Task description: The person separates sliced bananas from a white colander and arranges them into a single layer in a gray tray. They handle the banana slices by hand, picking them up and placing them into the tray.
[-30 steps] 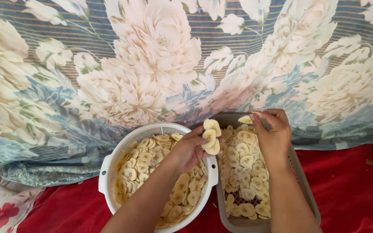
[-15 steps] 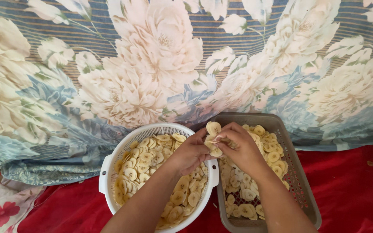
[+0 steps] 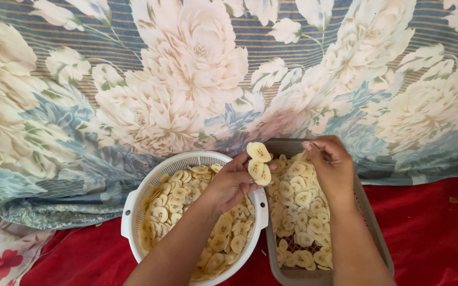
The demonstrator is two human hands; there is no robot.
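A: Where are the banana slices [image 3: 258, 161] right now?

B: A small stack of them sits in the left hand [image 3: 232, 182], pinched between thumb and fingers, held just above the gap between the white colander [image 3: 133, 212] and the grey mesh tray [image 3: 369, 228]. The top slice stands up at about twelve o'clock from the hand.

A: And the right hand [image 3: 332, 169]?

B: It hovers over the far end of the tray, fingertips drawn together in a narrow pinch near the tray's eleven o'clock corner. Whether a slice is between them, I cannot tell.

A: How would you lay the slices down well?

B: My judgement: peel one slice off the stack at a time and set it flat in a bare patch of mesh, not on top of another. The slices look thin and moist, so they probably cling together; a light sliding pinch should part them without tearing.

A: What surrounds it all?

B: The colander, heaped with more slices, lies at nine o'clock from the tray. Both rest on a red cloth [image 3: 425, 222], and a flowered sheet [image 3: 186, 79] covers everything beyond at twelve o'clock.
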